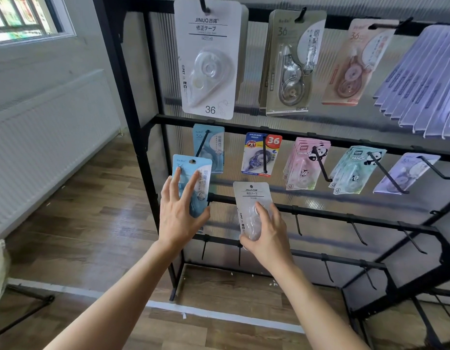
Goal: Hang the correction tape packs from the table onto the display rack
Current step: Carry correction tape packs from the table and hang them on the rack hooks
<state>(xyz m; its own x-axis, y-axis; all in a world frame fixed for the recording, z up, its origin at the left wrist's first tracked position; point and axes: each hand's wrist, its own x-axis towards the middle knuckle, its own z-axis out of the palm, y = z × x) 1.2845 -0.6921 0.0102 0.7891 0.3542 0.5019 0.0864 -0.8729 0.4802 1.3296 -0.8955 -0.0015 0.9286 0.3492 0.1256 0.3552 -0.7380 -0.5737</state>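
Fingers of the left hand (179,213) are spread wide and straight, pressed flat on the front of a blue correction tape pack (193,166), thumb at its lower right edge. The pack's hang hole sits just under the tip of the hook (203,144), where a matching blue pack (216,145) already hangs on the display rack (244,128). Over on the right hand (266,236), fingers are curled round the blister of a white JINUO pack (251,195), held low, well below its twin (208,59) on the top row. Here's the danger: that flat-fingered hold looks loose, so if the hole misses the hook tip, the blue pack could slide out and drop to the floor (92,223). With both hands loaded, nothing is free to catch it.
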